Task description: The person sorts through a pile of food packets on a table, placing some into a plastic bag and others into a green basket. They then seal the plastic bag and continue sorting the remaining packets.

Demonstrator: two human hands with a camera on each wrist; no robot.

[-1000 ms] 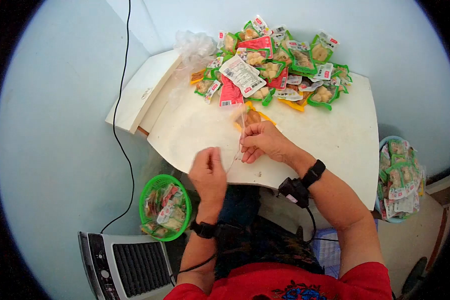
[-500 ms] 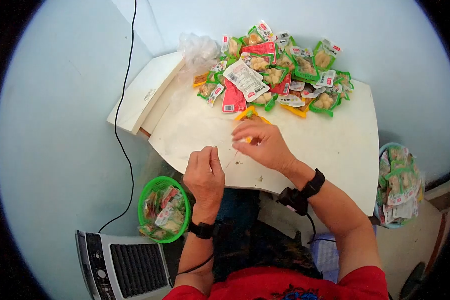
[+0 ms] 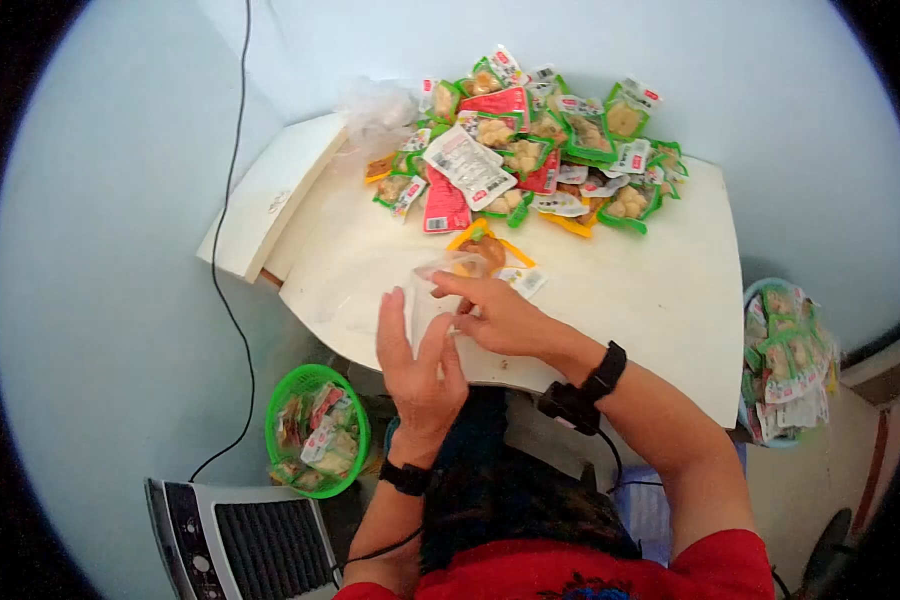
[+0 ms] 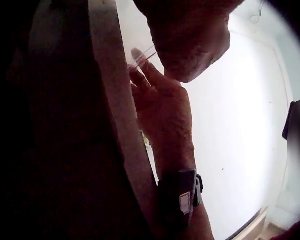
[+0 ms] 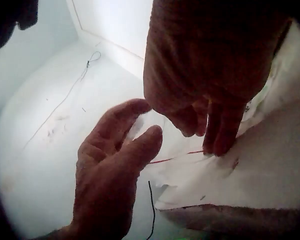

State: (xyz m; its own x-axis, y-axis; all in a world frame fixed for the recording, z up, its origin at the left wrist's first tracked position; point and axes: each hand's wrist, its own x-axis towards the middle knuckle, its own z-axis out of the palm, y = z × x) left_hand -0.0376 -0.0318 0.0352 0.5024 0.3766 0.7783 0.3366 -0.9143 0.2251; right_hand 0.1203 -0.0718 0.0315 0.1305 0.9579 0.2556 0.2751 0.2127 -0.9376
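Note:
A clear plastic bag with a thin red line point(image 3: 422, 302) hangs between the two hands over the front of the table. My right hand point(image 3: 500, 315) pinches its edge between thumb and fingers. Facing it, my left hand point(image 3: 422, 375) has its fingers extended and spread by the bag; in the right wrist view the left hand's thumb point(image 5: 145, 145) stands apart from its fingers, with film between. Just beyond lies a yellow-edged food pouch point(image 3: 485, 250), partly covered by the bag in the head view.
Green, red and white food packets point(image 3: 530, 150) are heaped at the table's back. Crumpled clear bags point(image 3: 378, 115) lie left of them. A green basket point(image 3: 362, 440) with packets stands below left, a blue tub of packets point(image 3: 785, 365) at right. A black cable point(image 3: 232, 180) hangs at left.
My left hand has gone from curled to fingers extended. The right hand has moved left towards it, and the clear bag now shows spread between them. The yellow-edged pouch is more exposed.

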